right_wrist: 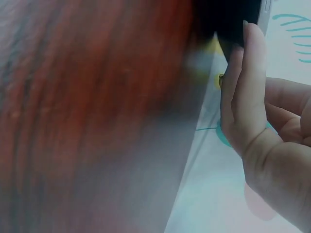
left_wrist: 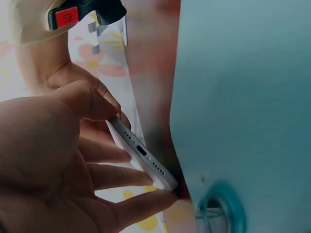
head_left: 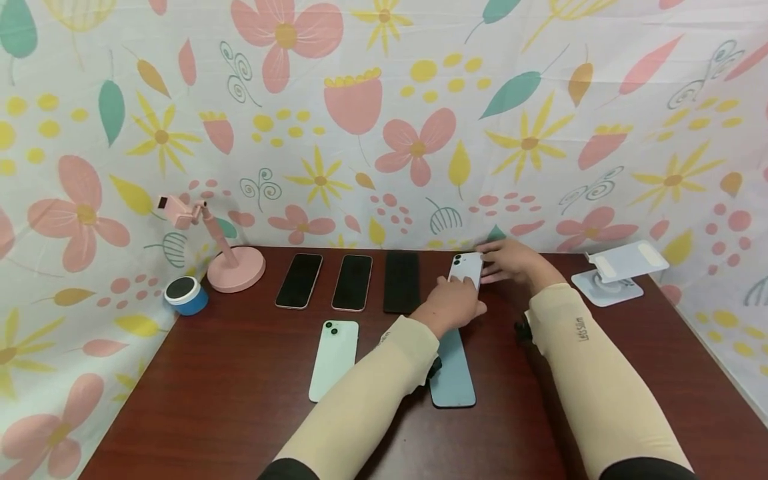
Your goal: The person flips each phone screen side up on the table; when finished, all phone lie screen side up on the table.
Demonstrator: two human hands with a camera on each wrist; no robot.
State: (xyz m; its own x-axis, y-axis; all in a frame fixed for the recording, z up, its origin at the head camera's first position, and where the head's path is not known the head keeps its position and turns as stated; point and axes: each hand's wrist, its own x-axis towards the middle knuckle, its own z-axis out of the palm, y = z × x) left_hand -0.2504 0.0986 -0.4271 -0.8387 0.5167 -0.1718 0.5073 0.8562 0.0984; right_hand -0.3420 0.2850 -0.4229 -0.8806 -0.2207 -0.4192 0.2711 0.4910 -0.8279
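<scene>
A pale white phone (head_left: 466,267) lies back up near the far edge of the table, its two camera lenses at the far end. My left hand (head_left: 450,301) holds its near end, thumb at one corner and fingers at the other side; the charging port (left_wrist: 141,150) shows between them. At the phone's right edge, my right hand (head_left: 513,260) touches it with fairly straight fingers (right_wrist: 250,82). Beneath my left wrist lies a blue phone (head_left: 453,380), its far end hidden. The blue back (left_wrist: 243,97) looms large in the left wrist view.
Left of the hands, two dark-screened phones (head_left: 299,281) (head_left: 352,283) and a black one (head_left: 401,283) form a row. A mint phone (head_left: 334,360) lies nearer. A pink stand (head_left: 236,269) and blue-white jar (head_left: 186,297) stand left, a white stand (head_left: 624,267) right. Patterned cloth (head_left: 384,133) hangs behind.
</scene>
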